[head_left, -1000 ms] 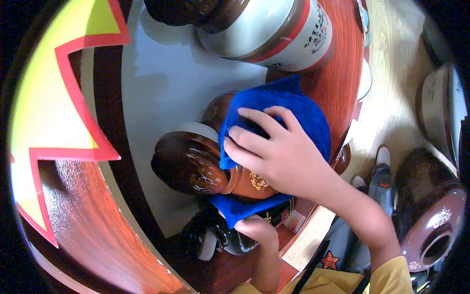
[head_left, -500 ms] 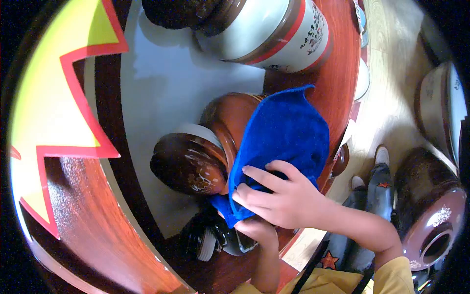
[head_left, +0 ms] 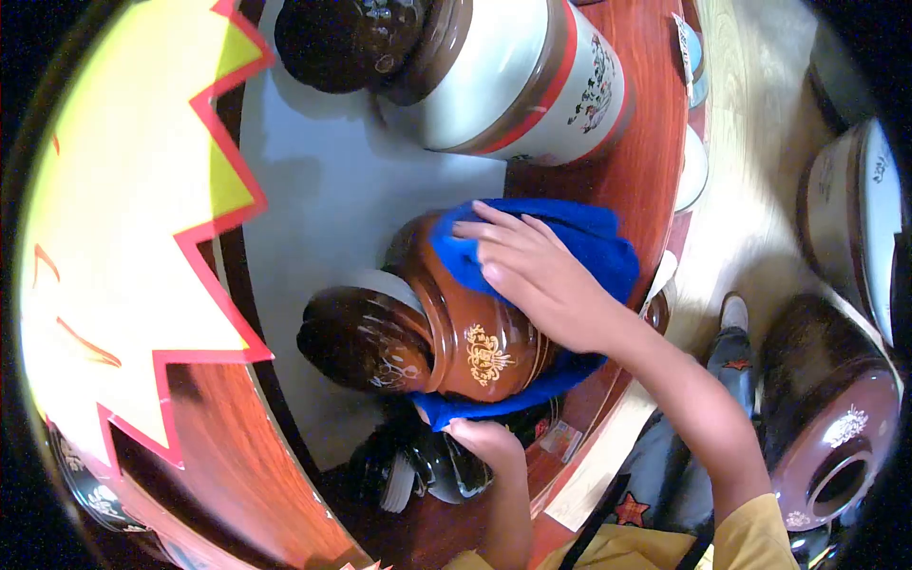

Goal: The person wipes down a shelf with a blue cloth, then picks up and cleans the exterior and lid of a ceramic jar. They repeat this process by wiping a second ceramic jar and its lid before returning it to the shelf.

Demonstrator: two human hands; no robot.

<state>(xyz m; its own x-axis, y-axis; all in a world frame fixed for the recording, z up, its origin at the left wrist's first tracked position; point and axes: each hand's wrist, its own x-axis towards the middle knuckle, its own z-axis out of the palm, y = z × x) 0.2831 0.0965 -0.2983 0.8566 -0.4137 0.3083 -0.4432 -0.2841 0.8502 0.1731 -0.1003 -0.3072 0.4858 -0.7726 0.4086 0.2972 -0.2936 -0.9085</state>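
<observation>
Right hand (head_left: 541, 280) lightly spread, I pressed fingertips and thumb onto the blue cloth (head_left: 598, 252) at the brown jar's (head_left: 451, 299) one o'clock, palm low and nothing clenched. At six o'clock, my left hand (head_left: 494, 445) pinched a cloth corner by the thumb, seemingly as an anchor, so that the cloth could hug the jar's curve without slipping. The jar sat near the middle of view at the reddish table (head_left: 655, 161), its base hidden; a white jar (head_left: 475, 81) stood at its twelve o'clock, a black vessel (head_left: 456, 470) near seven. Its dark lid (head_left: 351, 342) pointed just below nine o'clock, the long axis running toward three, gold emblem (head_left: 486, 354) facing me.
</observation>
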